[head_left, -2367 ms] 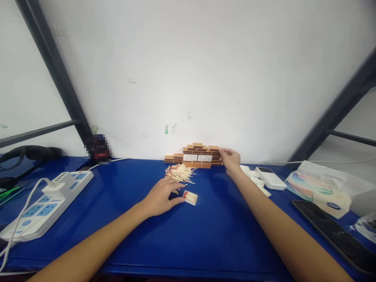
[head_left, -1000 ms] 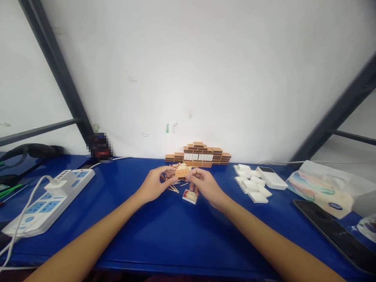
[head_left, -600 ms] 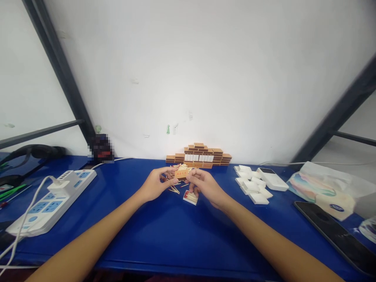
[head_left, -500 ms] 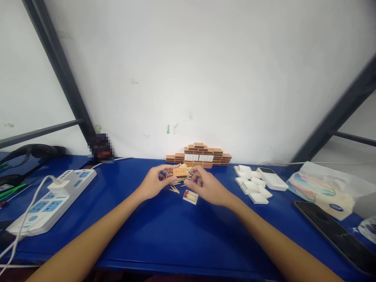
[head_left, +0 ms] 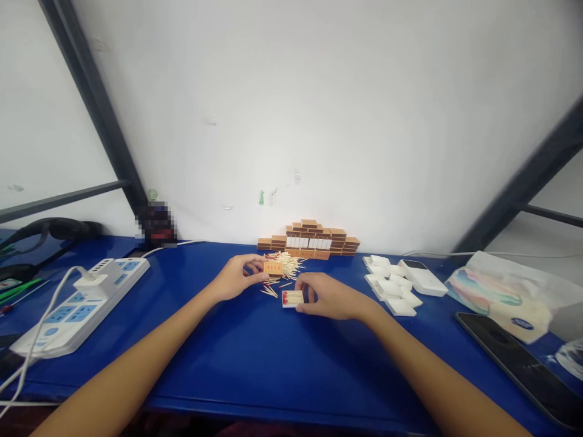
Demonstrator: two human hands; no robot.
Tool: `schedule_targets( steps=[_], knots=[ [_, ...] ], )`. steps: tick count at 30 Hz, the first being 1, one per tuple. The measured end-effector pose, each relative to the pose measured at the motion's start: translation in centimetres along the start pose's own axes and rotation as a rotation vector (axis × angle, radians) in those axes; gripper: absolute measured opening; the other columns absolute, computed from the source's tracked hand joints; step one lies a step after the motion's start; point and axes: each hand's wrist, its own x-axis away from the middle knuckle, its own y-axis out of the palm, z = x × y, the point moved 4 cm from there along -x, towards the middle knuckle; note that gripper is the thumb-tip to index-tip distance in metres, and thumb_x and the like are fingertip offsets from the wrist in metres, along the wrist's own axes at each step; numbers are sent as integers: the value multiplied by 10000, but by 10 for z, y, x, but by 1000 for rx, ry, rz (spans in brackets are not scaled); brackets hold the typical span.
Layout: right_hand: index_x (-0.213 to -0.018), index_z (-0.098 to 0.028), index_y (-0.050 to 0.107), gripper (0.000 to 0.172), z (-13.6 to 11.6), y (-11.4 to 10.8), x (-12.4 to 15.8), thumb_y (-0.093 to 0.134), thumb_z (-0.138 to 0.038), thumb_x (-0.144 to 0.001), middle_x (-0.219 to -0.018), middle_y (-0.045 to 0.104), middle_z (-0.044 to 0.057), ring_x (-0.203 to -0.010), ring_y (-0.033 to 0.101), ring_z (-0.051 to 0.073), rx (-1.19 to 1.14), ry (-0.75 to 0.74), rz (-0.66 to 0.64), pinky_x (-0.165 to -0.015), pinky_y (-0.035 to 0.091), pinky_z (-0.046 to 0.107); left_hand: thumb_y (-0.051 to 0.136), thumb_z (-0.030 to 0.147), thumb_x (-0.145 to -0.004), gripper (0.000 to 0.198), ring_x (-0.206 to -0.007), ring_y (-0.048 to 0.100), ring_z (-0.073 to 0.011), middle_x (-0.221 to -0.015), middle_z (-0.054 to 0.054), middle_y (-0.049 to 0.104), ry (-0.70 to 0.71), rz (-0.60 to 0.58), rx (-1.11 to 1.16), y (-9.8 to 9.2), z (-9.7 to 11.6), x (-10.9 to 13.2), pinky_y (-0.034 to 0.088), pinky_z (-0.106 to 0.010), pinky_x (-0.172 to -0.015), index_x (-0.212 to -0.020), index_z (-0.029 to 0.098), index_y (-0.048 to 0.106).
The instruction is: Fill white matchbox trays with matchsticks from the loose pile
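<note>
My left hand [head_left: 240, 277] pinches an orange matchbox sleeve [head_left: 274, 269] with dark lettering on its face, held above the near side of a loose heap of matches [head_left: 286, 263]. To its right and nearer me, my right hand [head_left: 325, 295] has thumb and fingers closed on the right end of a white matchbox tray [head_left: 292, 298]. Red-headed matches lie in that tray, their heads toward the left. Several single matches [head_left: 269, 290] lie on the blue table between the heap and the tray.
Stacked matchboxes [head_left: 307, 243] stand against the wall. White trays [head_left: 392, 284] lie in a cluster at right, beside a white device [head_left: 422, 277], a tissue pack [head_left: 501, 297] and a phone [head_left: 514, 364]. A power strip [head_left: 86, 309] with a white cable lies at left.
My right hand has moved down from beside the sleeve and taken hold of the filled tray, turning it straighter. My left hand has shifted slightly left with the sleeve.
</note>
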Motion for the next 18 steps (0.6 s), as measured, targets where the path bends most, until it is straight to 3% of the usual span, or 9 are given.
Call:
schedule_targets(
  steps=[7, 14, 18],
  knots=[
    [-1108, -185, 674, 384, 19, -12, -8, 782, -395, -805, -701, 648, -34, -592, 614, 144, -326, 22, 114, -575, 469, 250, 764, 492, -823, 500, -816, 690, -187, -940, -56, 755, -11, -48, 42, 0, 1, 0, 553, -295, -698, -1210, 182, 702],
    [-1188, -193, 685, 499, 23, -11, -10, 818, -400, -754, -961, 711, 41, -683, 652, 146, -530, 0, 133, -523, 562, 251, 780, 479, -812, 532, -829, 691, -192, -943, -64, 748, -14, -84, 88, -3, 6, -1, 552, -311, -728, -1232, 165, 691],
    [-1205, -184, 690, 492, 26, -11, -10, 809, -387, -773, -898, 703, 30, -664, 642, 136, -527, -7, 131, -534, 556, 238, 800, 442, -797, 516, -812, 683, -179, -934, -58, 744, -22, -95, 115, -5, 7, -1, 547, -312, -748, -1217, 161, 696]
  ],
)
